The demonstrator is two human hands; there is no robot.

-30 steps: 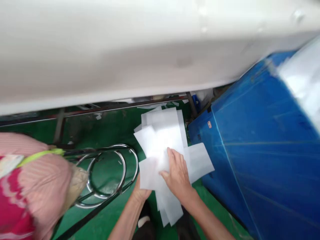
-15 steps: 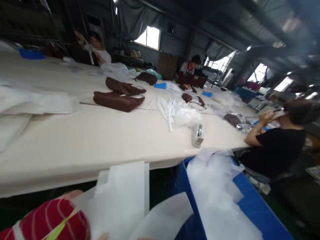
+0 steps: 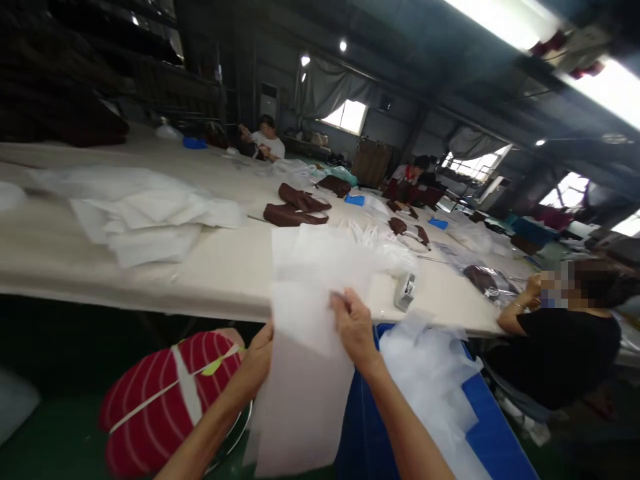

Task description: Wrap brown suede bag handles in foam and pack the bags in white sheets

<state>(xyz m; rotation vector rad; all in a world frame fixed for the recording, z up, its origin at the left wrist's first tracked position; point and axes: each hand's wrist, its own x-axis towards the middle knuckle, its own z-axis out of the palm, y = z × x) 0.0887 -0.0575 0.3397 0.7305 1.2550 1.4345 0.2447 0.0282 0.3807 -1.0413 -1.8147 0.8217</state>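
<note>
A stack of thin white sheets [image 3: 305, 380] hangs upright in front of me at the table's edge. On its left side my left hand [image 3: 259, 350] is closed on the edge, fingers behind the sheets. My right hand [image 3: 354, 327] pinches the right side, a bit higher up. Whether the sheets are paper or cloth I cannot tell. Just right of them is a blue bin [image 3: 493, 407] heaped with crumpled white sheets [image 3: 427, 380].
A red striped cushion [image 3: 145, 413] rests on a stool at left. The long table [image 3: 220, 273] carries loose white sheeting [image 3: 150, 207], brown pieces [image 3: 295, 215], a tape dispenser [image 3: 405, 292] and white strips [image 3: 395, 250]. A person in black [image 3: 575, 353] sits at right; others work farther back.
The sheets have risen from low in the view to over the table edge, and both hands have come into clear view on them. My view has turned left, showing more table and the whole cushion.
</note>
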